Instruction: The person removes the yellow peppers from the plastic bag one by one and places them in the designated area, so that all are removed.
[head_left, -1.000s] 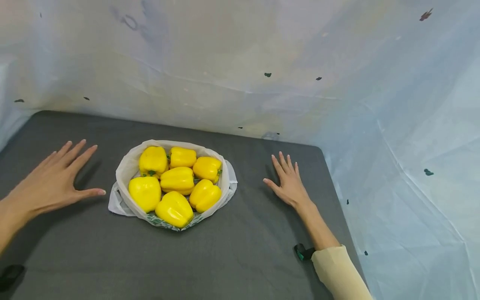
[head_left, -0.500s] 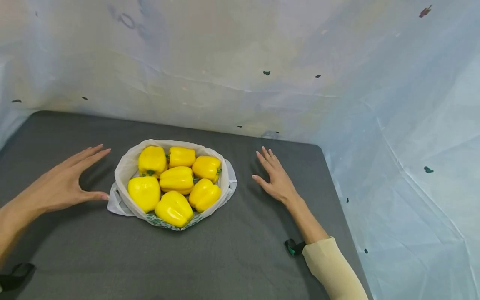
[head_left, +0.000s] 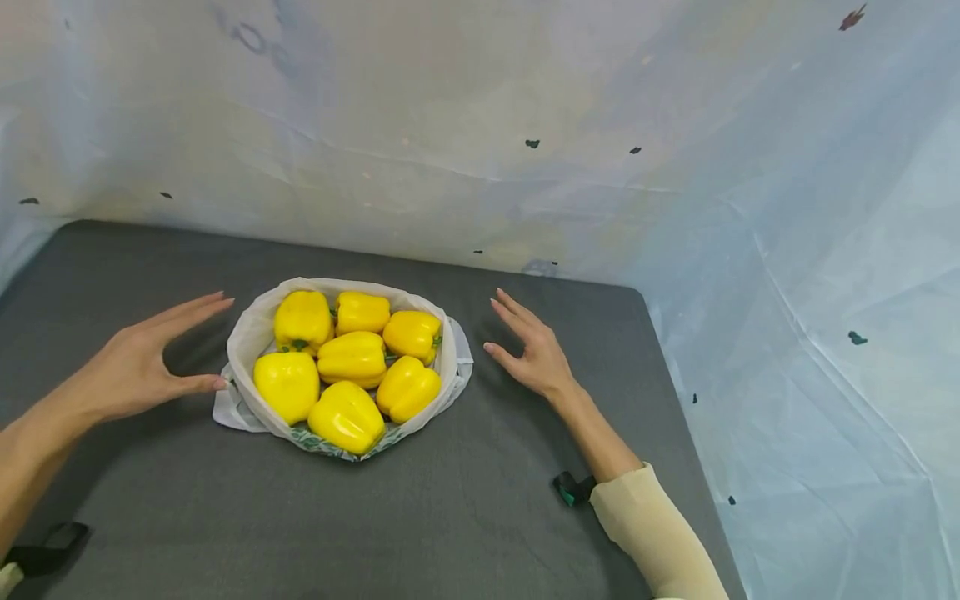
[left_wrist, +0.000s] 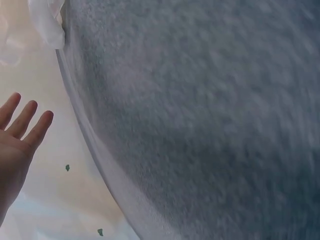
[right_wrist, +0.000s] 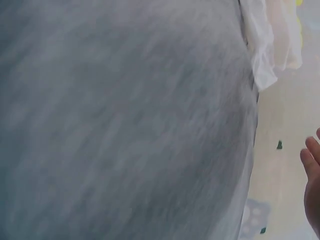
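Note:
Several yellow bell peppers (head_left: 352, 359) lie inside a whitish plastic bag (head_left: 251, 337) with its mouth spread wide and a green print along the front rim. My left hand (head_left: 146, 367) is at the bag's left side, fingers straight and thumb apart, the thumb tip by the bag's edge; whether it touches cannot be told. On the other side my right hand (head_left: 536, 354) hovers a short way right of the bag, fingers extended and nothing held. In the left wrist view, fingers of the left hand (left_wrist: 20, 145) show spread. A corner of the bag (right_wrist: 260, 55) appears in the right wrist view.
A dark grey cloth-covered table (head_left: 337, 525) carries the bag. Behind it hangs a pale sheet (head_left: 420, 125) with small dark marks, and a bluish sheet (head_left: 810, 375) runs along the right side. Dark straps (head_left: 573, 489) are on the forearms.
Both hands have moved inward toward the bag, the left rightward and the right leftward, turning more edge-on. The bag and peppers have stayed in place.

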